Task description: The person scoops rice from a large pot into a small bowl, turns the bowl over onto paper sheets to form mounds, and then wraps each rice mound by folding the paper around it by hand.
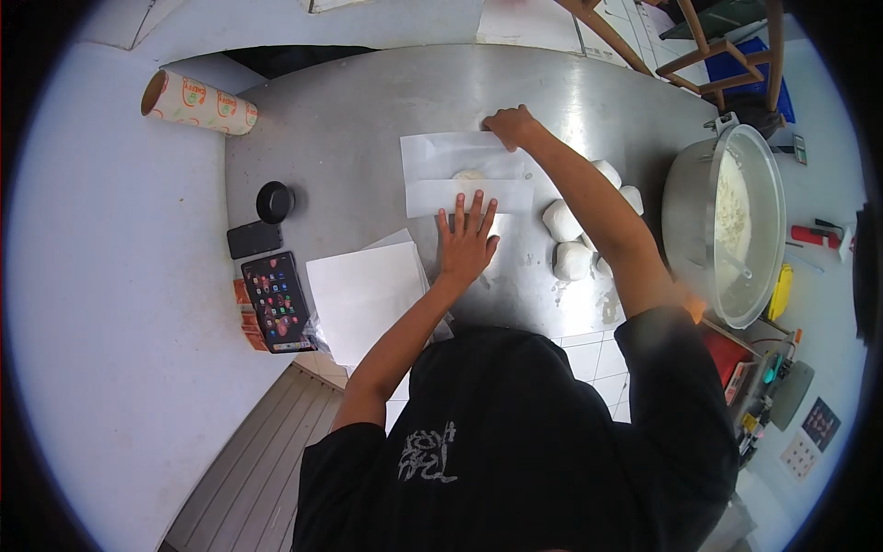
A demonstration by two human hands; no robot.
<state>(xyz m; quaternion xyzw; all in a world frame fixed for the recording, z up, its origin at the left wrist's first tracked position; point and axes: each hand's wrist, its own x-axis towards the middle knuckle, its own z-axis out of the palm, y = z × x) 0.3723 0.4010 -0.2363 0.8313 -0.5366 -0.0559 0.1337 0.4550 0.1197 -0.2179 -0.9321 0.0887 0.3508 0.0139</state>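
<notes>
A white sheet of wrapping paper [423,152] lies on the metal table, its near part folded up. A pale, roundish mound [469,174] shows partly from under the fold; I cannot make out what it is. My left hand [469,241] is open, with spread fingers resting on the folded near edge. At the sheet's far right corner, my right hand [509,126] has its fingers curled closed on the paper's edge. Several white wrapped bundles [562,221] sit to the right, partly under my right forearm. A stack of white paper [368,299] lies at the near left.
A large metal pot [685,207] of white, rice-like food stands at the right. On the left of the metal table [349,110] are a cardboard tube [198,101], a black bowl [274,201], a phone [254,240] and a tablet [276,299]. A wooden stool [694,64] is beyond.
</notes>
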